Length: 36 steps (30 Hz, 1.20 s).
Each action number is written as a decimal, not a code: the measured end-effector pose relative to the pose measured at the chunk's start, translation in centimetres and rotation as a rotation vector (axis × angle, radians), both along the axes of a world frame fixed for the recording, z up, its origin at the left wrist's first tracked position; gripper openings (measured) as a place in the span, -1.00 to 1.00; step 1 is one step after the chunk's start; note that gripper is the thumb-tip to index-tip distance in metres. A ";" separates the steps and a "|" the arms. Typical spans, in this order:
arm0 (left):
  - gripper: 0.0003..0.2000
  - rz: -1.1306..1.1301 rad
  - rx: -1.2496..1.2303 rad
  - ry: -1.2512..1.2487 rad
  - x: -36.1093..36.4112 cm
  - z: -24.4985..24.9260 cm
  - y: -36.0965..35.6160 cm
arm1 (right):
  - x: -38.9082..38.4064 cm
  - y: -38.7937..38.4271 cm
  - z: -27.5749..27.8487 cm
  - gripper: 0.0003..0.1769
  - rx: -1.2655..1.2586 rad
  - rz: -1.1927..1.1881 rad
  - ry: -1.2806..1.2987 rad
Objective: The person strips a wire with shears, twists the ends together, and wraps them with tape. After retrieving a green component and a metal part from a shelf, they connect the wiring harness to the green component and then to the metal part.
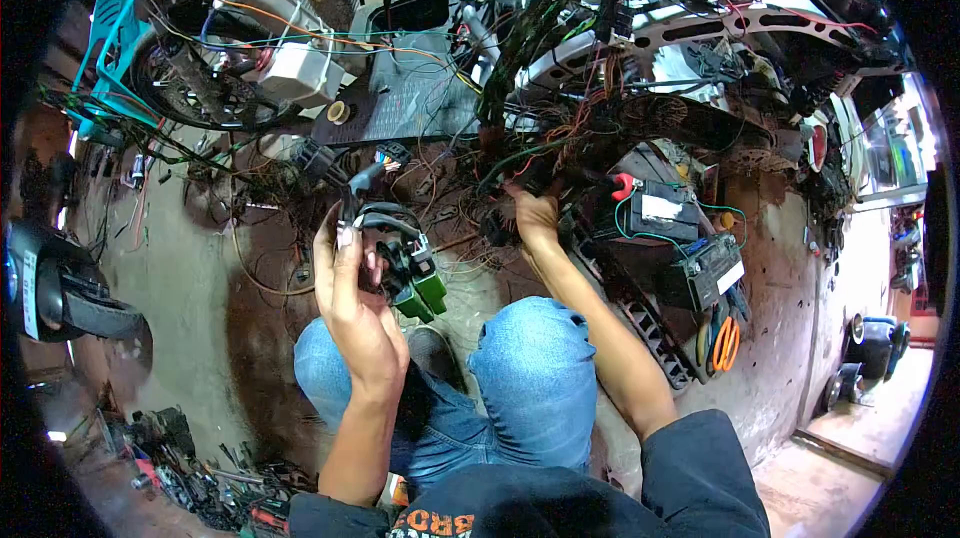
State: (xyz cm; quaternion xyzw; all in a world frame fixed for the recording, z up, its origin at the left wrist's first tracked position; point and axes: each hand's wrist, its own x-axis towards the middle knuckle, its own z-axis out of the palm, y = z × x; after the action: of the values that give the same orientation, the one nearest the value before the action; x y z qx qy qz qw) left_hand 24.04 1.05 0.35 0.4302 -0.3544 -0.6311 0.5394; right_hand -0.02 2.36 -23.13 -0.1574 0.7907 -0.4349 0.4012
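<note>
My left hand [352,283] is raised above my left knee, its fingers closed around black cables that lead to a black-and-green electrical connector block [418,288]. The block hangs at the right of the palm, green end down. Farther forward, my right hand [537,218] reaches in among a tangle of wires [570,143] under the frame of a machine. Its fingers look curled, but the wires partly hide them, and what they grip cannot be made out. Near the left fingertips are loose plugs with coloured wires [390,156].
Two black batteries [655,210] [712,273] stand at the right, one with a red clamp [623,186]. Orange-handled pliers [727,343] lie near them. A pale metal frame [690,33] spans the back. Assorted tools [220,483] lie at lower left, and a black wheel [100,316] is at far left.
</note>
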 end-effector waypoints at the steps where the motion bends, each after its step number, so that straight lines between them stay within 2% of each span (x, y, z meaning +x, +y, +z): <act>1: -0.65 0.012 0.006 0.009 0.0 0.0 -0.1 | 0.2 -0.1 1.1 0.06 -0.014 0.012 0.002; 3: -0.64 0.024 0.014 0.029 -0.3 -0.1 -0.2 | 1.4 -0.5 3.1 0.03 -0.027 -0.119 0.099; 5: -0.63 0.009 0.018 0.035 -0.3 -0.4 -0.3 | 1.7 -0.7 4.4 -0.04 0.012 -0.158 0.077; 8: -0.65 -0.010 0.037 0.019 -0.6 -0.3 -0.6 | 1.2 -0.2 6.8 -0.15 0.135 -0.108 -0.150; 10: -0.66 -0.040 0.057 -0.034 -0.6 -0.2 -0.8 | 1.2 1.1 9.6 -0.22 0.130 -0.050 -0.322; 11: -0.63 -0.113 0.039 -0.098 -0.5 -0.9 -1.1 | 1.6 2.1 10.4 -0.45 0.033 -0.032 -0.329; 14: -0.51 -0.176 -0.037 -0.238 -1.7 -0.9 -0.5 | 3.2 1.6 16.8 -0.53 0.069 -0.103 -0.395; 15: -0.47 -0.208 -0.066 -0.280 -1.9 -0.8 -0.4 | 3.1 1.9 16.5 -0.49 -0.055 -0.049 -0.496; 18: -0.65 -0.362 -0.111 -0.410 -2.4 -1.8 -0.5 | 3.3 2.7 16.3 -0.41 -0.145 -0.024 -0.479; 19: -0.67 -0.415 -0.250 -0.598 -2.1 -2.4 -0.4 | 3.3 2.8 17.2 -0.31 -0.103 -0.019 -0.438; 20: -0.65 -0.407 -0.424 -0.779 -2.4 -2.7 -0.5 | 3.2 3.0 17.1 -0.29 -0.122 0.001 -0.433; 22: -0.63 -0.428 -0.457 -0.949 -3.3 -1.9 0.0 | 2.9 3.6 17.1 -0.26 -0.156 0.038 -0.423; 24: -0.57 -0.583 -0.518 -0.987 -3.4 -2.3 -0.2 | 2.9 4.2 17.6 -0.29 -0.196 0.060 -0.492; 26: -0.47 -0.647 -0.544 -1.063 -4.0 -2.3 0.5 | 3.0 4.4 18.5 -0.32 -0.242 0.087 -0.561; 27: -0.34 -0.657 -0.552 -1.123 -4.4 -2.7 0.8 | 3.0 4.6 19.1 -0.38 -0.188 0.114 -0.588; 28: -0.37 -0.662 -0.566 -1.173 -4.6 -3.0 0.9 | 3.3 4.6 21.6 -0.27 -0.155 0.142 -0.603; 29: -0.38 -0.660 -0.608 -1.183 -4.8 -3.3 0.8 | 3.6 4.8 19.0 -0.30 -0.217 0.134 -0.524; 31: -0.42 -0.653 -0.636 -1.164 -4.9 -3.3 0.6 | 4.3 4.6 19.5 -0.23 -0.246 0.125 -0.458; 33: -0.46 -0.633 -0.616 -1.098 -4.9 -2.8 0.2 | 3.6 5.4 22.0 -0.04 -0.184 0.130 -0.472; 36: -0.55 -0.572 -0.682 -0.945 -4.1 -1.8 -0.9 | 1.5 7.3 23.1 -0.08 -0.095 0.336 -0.476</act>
State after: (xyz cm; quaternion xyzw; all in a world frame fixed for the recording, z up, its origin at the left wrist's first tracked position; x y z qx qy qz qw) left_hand 19.95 0.15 -1.47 0.3547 -0.8346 -0.3448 0.2422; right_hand 1.49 9.65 0.01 -0.1983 0.6159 -0.4238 0.6338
